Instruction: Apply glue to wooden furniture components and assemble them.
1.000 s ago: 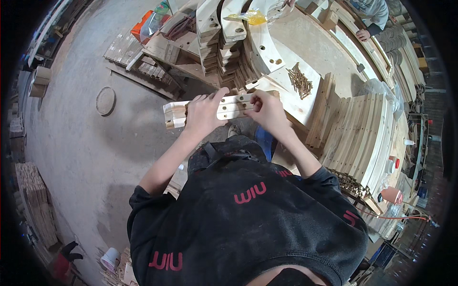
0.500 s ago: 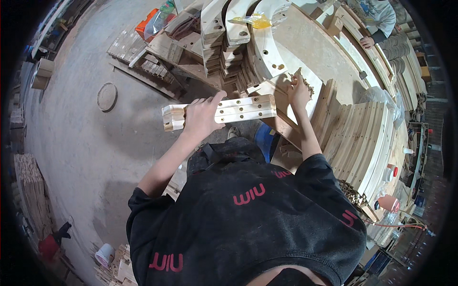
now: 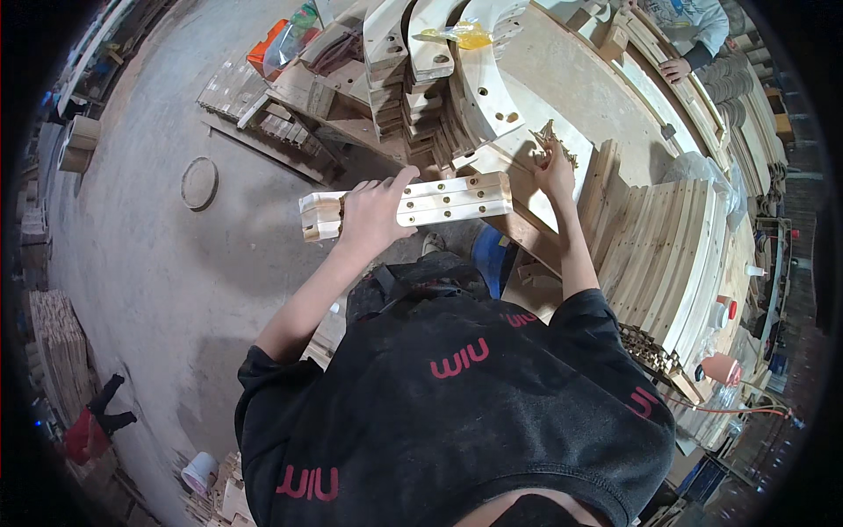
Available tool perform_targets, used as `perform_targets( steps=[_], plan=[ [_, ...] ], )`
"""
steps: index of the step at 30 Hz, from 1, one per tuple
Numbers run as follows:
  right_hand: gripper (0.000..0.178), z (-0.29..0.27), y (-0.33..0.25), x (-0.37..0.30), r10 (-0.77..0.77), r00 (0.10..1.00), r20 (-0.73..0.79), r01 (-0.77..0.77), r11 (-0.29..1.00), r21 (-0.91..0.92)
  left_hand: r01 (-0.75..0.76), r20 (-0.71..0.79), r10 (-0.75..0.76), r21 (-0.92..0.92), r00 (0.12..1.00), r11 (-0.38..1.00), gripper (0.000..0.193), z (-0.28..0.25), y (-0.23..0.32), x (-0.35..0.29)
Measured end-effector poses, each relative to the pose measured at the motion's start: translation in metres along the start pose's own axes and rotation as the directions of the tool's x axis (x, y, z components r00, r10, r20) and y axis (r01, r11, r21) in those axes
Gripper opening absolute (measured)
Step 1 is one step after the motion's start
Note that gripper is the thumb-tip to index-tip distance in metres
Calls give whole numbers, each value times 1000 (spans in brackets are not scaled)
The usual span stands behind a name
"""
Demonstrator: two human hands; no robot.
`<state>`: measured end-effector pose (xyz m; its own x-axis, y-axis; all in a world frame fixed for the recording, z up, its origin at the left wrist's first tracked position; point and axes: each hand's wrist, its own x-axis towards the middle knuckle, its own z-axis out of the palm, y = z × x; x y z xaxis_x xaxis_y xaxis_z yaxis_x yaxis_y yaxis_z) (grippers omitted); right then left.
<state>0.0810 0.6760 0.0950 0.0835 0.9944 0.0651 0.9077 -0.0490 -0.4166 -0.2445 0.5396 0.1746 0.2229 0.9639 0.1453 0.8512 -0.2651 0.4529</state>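
Note:
My left hand [image 3: 374, 211] is wrapped over a bundle of pale wooden rails [image 3: 479, 195], held level in front of my waist. Rows of round holes, lined with something dark and brassy, run along the rails' upper faces. Out to the right, my right hand [image 3: 555, 176] reaches to a small heap of brassy fasteners [image 3: 548, 136] on a pale board [image 3: 520, 104]. Its fingers are drawn together at the heap's near edge; what lies between them is too small to make out. Curved wooden parts [image 3: 483, 88] with holes are stacked just beyond the bundle.
A yellow plastic bag [image 3: 471, 35] lies on the curved stack. Right of my right hand stands a long row of wooden slats [image 3: 659, 255]. A blue container [image 3: 490, 255] is below the bench. Another person's hand [image 3: 674, 69] rests at the far right workpiece.
My right hand has drawn slightly back toward me at the fastener heap. The left hand keeps its hold on the rails. At the lower left, a person in red shows more of their legs.

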Motion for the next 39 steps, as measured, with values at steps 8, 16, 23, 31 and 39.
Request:
perform_targets(
  steps=[8,16,23,31,39],
  plan=[
    [41,-18,-4,-8,-55,998,22,48,972,230,-33,-21,33,-17,999,999,79,-1,0,1],
    [35,-128,-127,-93,-329,865,379,77,833,548,-25,2,25,-17,1000,1000,80,-2,-1,-5],
    [30,-85,-165,-122,-523,771,363,276,789,549,-78,-21,77,-17,997,997,82,0,6,-3],
    [31,-63,-177,-121,-625,693,358,439,761,477,-87,-16,87,20,996,996,73,2,3,-7],
    [38,-54,-191,-126,-710,623,328,509,687,519,-70,-68,69,-8,995,998,61,5,1,-11]
  ],
)
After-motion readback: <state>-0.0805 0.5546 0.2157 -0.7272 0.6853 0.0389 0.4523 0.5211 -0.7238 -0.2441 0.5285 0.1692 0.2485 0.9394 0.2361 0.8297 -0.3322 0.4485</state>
